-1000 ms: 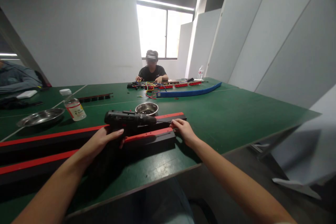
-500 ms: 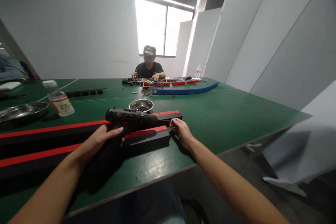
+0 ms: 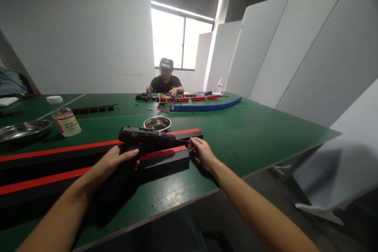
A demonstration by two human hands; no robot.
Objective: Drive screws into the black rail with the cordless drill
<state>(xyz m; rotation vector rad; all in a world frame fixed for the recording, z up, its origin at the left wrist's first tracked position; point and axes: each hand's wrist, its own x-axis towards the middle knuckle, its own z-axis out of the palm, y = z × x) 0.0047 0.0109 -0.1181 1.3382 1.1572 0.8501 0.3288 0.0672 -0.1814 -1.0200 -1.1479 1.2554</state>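
Observation:
My left hand [image 3: 116, 157] is wrapped round the grip of a black cordless drill [image 3: 144, 137], which lies level with its long bit [image 3: 182, 140] pointing right. At the tip of that bit, the fingers of my right hand [image 3: 202, 151] are pinched together; whatever small thing they hold there is hidden. Below and behind the drill lie two long black bars with red tops, a nearer one [image 3: 165, 162] and a farther one [image 3: 103, 149]. Just beyond the drill stands a steel bowl [image 3: 157, 119] with small dark pieces inside.
On the green table [image 3: 230, 141] are a labelled bottle [image 3: 66, 120] and a steel dish [image 3: 26, 130] at left. A blue strip [image 3: 206, 106] and a tangle of wires [image 3: 162, 100] lie farther back, before a seated person [image 3: 165, 82]. White partitions stand at right.
The view has tilted slightly upward, so the table and hands sit a little lower in the picture. Both hands keep nearly the same pose at the drill and its bit.

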